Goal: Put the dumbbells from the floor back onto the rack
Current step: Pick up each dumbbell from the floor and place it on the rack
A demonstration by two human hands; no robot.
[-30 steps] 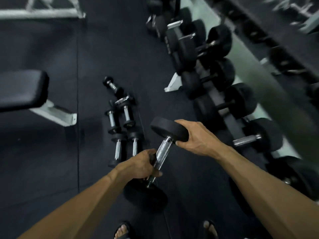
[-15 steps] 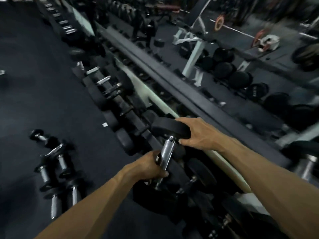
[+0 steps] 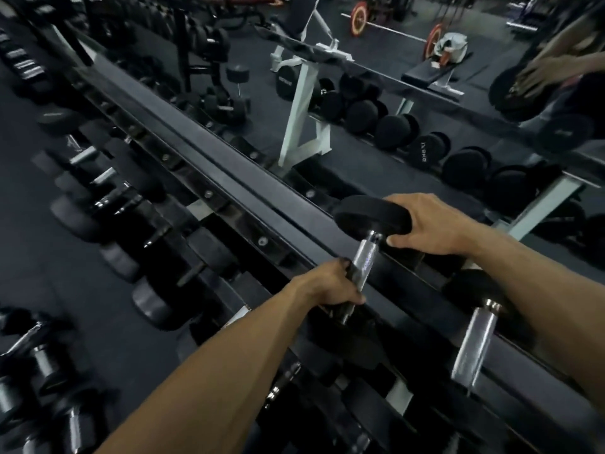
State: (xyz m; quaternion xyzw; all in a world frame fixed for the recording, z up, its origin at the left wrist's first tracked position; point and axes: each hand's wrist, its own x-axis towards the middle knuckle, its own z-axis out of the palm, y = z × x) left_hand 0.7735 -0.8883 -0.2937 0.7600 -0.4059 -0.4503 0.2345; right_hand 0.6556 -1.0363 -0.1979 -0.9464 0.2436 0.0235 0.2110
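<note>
A black dumbbell (image 3: 366,257) with a chrome knurled handle hangs tilted over the top tier of the long dark rack (image 3: 229,178). My left hand (image 3: 327,286) grips the lower part of its handle. My right hand (image 3: 429,224) is clamped on its upper round head. The lower head is mostly hidden behind my left hand. Just to the right, another dumbbell (image 3: 474,339) rests on the rack's top tier. Several small dumbbells (image 3: 42,381) lie on the floor at the lower left.
The rack's lower tier holds several black dumbbells (image 3: 108,198) running to the far left. A wall mirror (image 3: 376,103) behind the rack reflects more dumbbells, a white frame and a barbell. Dark rubber floor (image 3: 49,267) lies to the left.
The view has swung up from the floor to the rack. Both hands have carried the dumbbell up and forward over the rack's top tier, with the same grip.
</note>
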